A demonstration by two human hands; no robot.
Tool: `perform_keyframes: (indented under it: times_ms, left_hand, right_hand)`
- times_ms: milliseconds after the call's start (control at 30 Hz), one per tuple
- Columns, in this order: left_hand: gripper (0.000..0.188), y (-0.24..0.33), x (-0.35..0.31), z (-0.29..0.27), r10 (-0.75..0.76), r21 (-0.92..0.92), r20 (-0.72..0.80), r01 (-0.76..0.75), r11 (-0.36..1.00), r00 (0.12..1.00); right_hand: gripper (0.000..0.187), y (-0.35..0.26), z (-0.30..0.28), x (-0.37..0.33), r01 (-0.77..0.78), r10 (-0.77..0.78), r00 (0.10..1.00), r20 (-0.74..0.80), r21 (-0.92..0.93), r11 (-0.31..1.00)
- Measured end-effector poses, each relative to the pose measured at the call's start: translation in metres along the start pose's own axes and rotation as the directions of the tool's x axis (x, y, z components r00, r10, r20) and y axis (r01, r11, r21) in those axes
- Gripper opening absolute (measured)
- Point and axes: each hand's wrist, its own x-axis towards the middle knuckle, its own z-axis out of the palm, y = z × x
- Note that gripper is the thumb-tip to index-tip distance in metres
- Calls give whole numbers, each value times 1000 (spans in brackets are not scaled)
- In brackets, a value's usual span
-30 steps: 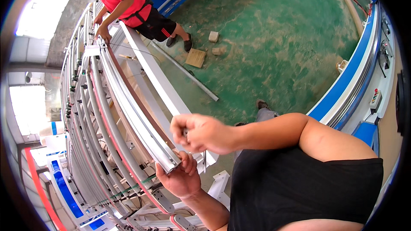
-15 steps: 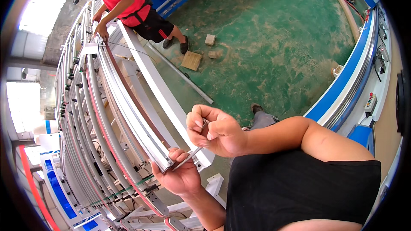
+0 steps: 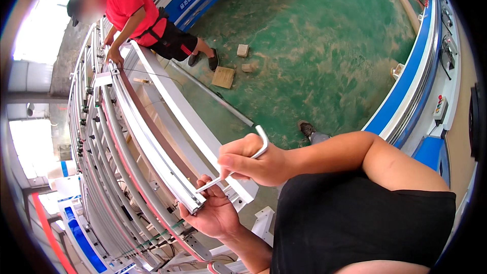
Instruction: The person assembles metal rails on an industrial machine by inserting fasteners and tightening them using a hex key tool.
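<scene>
A long silver aluminium rail point(image 3: 167, 165) runs from the far left to its near end in front of me. Palm up, my left hand point(image 3: 218, 215) cups this end from below, thumb on one side and curled fingers on the other. My right hand point(image 3: 256, 160) is closed round a silver hex key point(image 3: 263, 139). The key's bent short arm sticks up past the knuckles. Its long arm slants down left, the tip at the rail's side near my left fingertips. Whether the tip sits in a screw is too small to tell.
Rows of grey tubes point(image 3: 122, 160) on a frame lie left of the rail; a white beam point(image 3: 177, 116) lies right. Far left, a co-worker in a red shirt point(image 3: 129, 7) has both hands at the rail's far end. Blocks point(image 3: 223, 77) and a metal tube point(image 3: 213, 94) lie on the green floor.
My right hand has turned, bringing the key's bent end into sight. The key's tip has shifted from the rail's end to its side. My left hand stays at the rail end.
</scene>
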Motion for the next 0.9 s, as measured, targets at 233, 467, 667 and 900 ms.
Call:
perform_keyframes:
  times_ms: [233,467,667,900]
  left_hand:
    - [45,-5,3,5,34,-9,-57,-34,999,998]
    - [42,-4,1,-2,27,-88,-83,-34,996,996]
    - [46,-1,-1,-2,-26,-94,-132,14,995,991]
    - [51,10,-9,-15,-46,-22,6,46,999,999]
  right_hand:
    - [43,-1,12,24,18,-4,998,58,-243,970]
    - [41,7,13,17,95,-84,995,49,-310,946]
    - [40,9,9,41,-135,149,987,54,-208,969]
    - [43,-15,14,37,-136,155,987,40,-293,946]
